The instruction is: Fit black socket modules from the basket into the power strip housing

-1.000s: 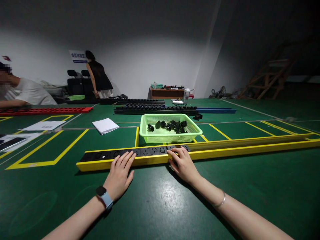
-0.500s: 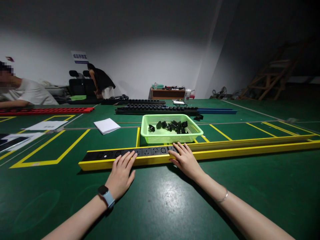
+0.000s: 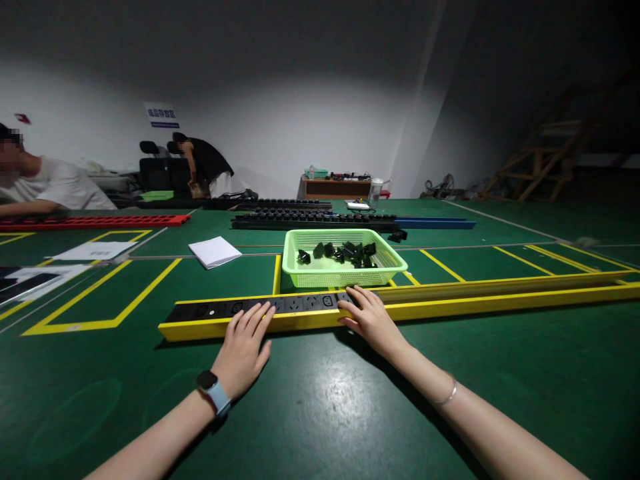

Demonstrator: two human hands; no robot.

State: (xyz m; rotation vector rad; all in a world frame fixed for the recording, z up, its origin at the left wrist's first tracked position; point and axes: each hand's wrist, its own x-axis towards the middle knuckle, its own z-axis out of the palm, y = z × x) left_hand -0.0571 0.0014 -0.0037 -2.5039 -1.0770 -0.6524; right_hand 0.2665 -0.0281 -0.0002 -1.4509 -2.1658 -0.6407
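Observation:
A long yellow channel [image 3: 450,301] lies across the green table, with a row of black socket modules [image 3: 280,305] seated in its left part. My left hand [image 3: 243,350] lies flat, fingers stretched out, its fingertips resting on the channel's near edge and the sockets. My right hand [image 3: 371,320] also rests open on the channel, fingers over the last black module at the end of the row. Just behind the channel stands a light green basket [image 3: 340,269] with several loose black socket modules [image 3: 345,253] in it. A smartwatch sits on my left wrist, a thin bracelet on my right.
A white paper stack [image 3: 215,251] lies behind left. Black socket strips [image 3: 310,217], a blue rail [image 3: 435,223] and a red rail [image 3: 95,221] lie farther back. A seated person in white [image 3: 50,187] is at far left; another person bends over by the wall.
My right hand slid slightly right along the channel, now covering the end module. The person by the wall has bent lower. My left hand has barely moved.

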